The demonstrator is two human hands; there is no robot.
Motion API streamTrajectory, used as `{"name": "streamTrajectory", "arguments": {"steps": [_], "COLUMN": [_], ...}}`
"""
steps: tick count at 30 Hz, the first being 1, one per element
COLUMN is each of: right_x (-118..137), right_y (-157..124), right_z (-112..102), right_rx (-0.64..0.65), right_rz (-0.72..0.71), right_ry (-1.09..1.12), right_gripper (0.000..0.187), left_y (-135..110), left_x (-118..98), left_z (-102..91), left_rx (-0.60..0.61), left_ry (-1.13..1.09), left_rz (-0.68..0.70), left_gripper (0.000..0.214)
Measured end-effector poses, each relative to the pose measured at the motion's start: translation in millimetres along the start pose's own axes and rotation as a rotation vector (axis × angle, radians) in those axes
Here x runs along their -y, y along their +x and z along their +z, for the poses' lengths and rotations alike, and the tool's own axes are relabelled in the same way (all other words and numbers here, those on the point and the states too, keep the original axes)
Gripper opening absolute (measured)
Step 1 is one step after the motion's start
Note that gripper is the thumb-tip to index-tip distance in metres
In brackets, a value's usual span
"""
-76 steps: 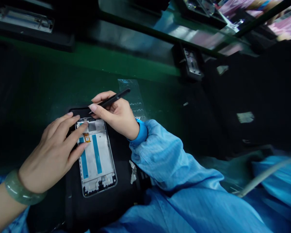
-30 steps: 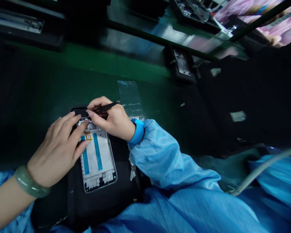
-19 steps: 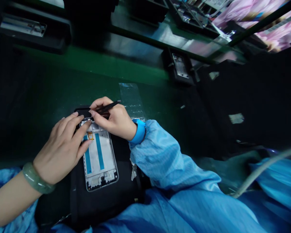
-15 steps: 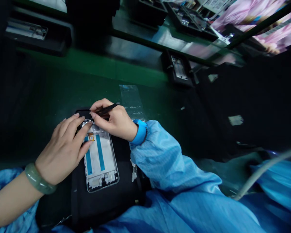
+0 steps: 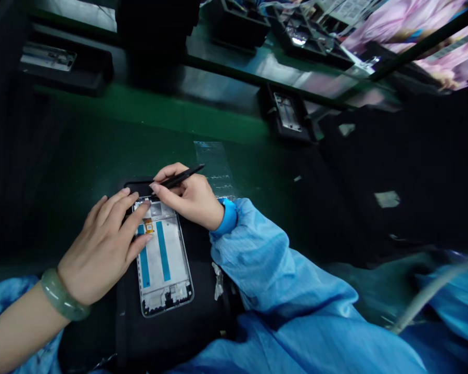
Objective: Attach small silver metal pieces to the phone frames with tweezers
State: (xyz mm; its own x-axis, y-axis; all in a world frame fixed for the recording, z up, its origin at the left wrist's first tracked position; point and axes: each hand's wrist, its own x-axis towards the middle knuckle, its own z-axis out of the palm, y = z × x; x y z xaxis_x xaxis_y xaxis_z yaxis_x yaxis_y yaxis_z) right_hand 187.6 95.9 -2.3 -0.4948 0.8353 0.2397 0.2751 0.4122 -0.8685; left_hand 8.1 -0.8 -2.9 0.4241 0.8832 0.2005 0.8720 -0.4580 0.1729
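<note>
Silver-grey metal shows across the phone frame (image 5: 175, 259), which lies face up on a black base (image 5: 130, 322) on the green desk (image 5: 89, 143), just below the two hands. Two blue strips (image 5: 163, 252) run lengthwise along it, and near its upper left sits an orange flex connector (image 5: 149, 226) bearing a pale square label too small to read.

The left hand (image 5: 101, 244), a green bangle (image 5: 62, 296) at its wrist, rests fingers slightly apart on the frame's upper left part. The right hand (image 5: 191, 195), with a blue wristband (image 5: 228, 217), has thumb and forefinger clamped on a slim black tool (image 5: 183, 175); its tip is near the frame's top edge, though whether they touch I cannot tell.

Beyond the right hand lies a clear plastic strip (image 5: 214, 158) with faint marks, illegible. A crumpled silvery scrap (image 5: 218, 280) sits right of the frame. Farther off, a printed sheet (image 5: 347, 9) is too blurred to read, near someone's pink sleeve (image 5: 398, 21).
</note>
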Motion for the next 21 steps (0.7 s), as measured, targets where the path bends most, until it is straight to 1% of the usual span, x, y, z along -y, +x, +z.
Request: {"name": "streamTrajectory", "arguments": {"steps": [7,13,18,21], "right_x": [8.4,7.6,6.5,5.3], "right_y": [-0.1,3.2,6.1,5.5], "right_z": [4.5,4.0,5.9,3.5], "right_rx": [0.007,0.013,0.038,0.035], "right_rz": [-0.095,-0.051,-0.054,-0.066], "right_ry": [-0.135,-0.066,-0.02,-0.041], "right_gripper": [0.009,0.01,0.012,0.011], "left_y": [-0.9,-1.4,-0.9,-0.9], "left_x": [1.5,1.5,0.3,0.7], "left_z": [-1.8,-1.7,-2.6,-2.8], "left_rx": [0.017,0.019,0.017,0.019], "left_ry": [0.022,0.014,0.036,0.033], "left_rz": [0.007,0.009,0.01,0.013], "left_gripper": [0.047,0.047,0.047,0.047]}}
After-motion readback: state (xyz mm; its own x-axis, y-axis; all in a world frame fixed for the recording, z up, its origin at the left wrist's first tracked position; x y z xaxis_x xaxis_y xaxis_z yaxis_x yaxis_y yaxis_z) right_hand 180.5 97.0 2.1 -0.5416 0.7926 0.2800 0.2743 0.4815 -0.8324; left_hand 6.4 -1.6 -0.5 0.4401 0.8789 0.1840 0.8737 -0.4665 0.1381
